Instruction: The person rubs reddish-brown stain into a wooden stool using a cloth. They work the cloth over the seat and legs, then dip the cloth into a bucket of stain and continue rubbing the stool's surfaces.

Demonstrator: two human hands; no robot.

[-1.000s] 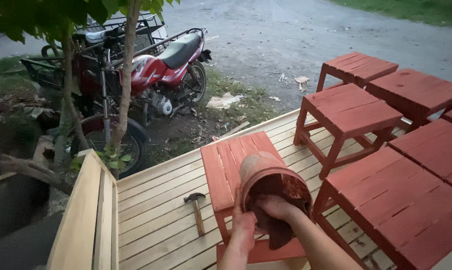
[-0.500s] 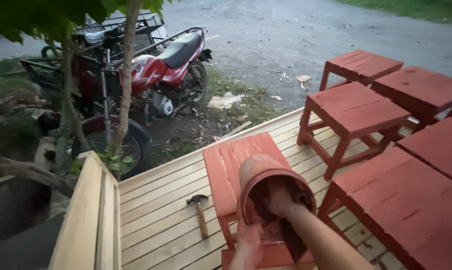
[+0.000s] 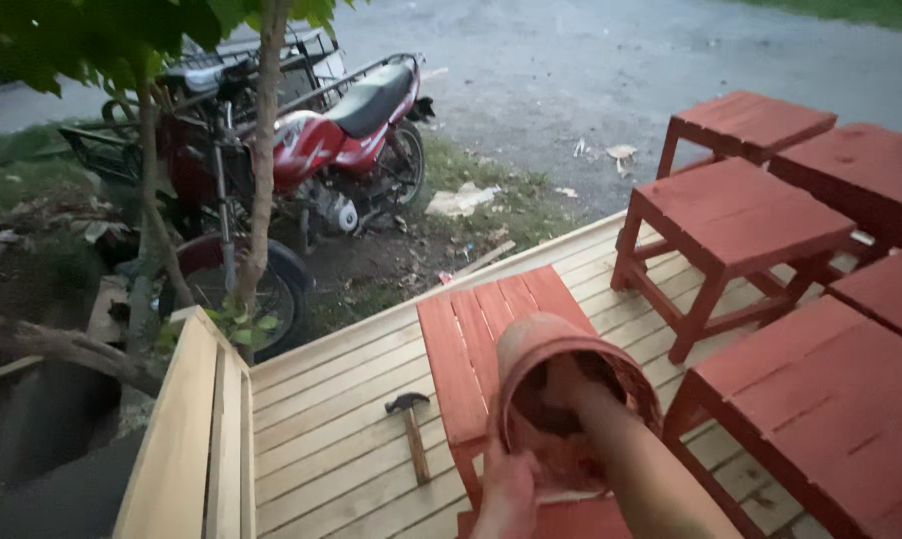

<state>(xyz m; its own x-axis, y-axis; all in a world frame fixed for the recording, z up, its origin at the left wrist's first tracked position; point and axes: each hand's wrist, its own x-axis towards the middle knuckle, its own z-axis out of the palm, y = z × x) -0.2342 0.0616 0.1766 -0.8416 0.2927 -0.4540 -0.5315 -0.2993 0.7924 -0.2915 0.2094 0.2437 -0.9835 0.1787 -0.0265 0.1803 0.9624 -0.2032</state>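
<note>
**Hand inside a paint-stained pot**

The right hand reaches into a red-smeared pot tipped over a red stool; the left hand grips its near rim. A hammer lies left on the plank deck.

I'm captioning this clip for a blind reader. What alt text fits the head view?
A person's right arm reaches inside a reddish paint-stained bucket steadied by the left hand over a red-painted stool. A hammer lies on the pale plank deck; more red stools stand to the right, and a red motorcycle is parked beyond.
</note>
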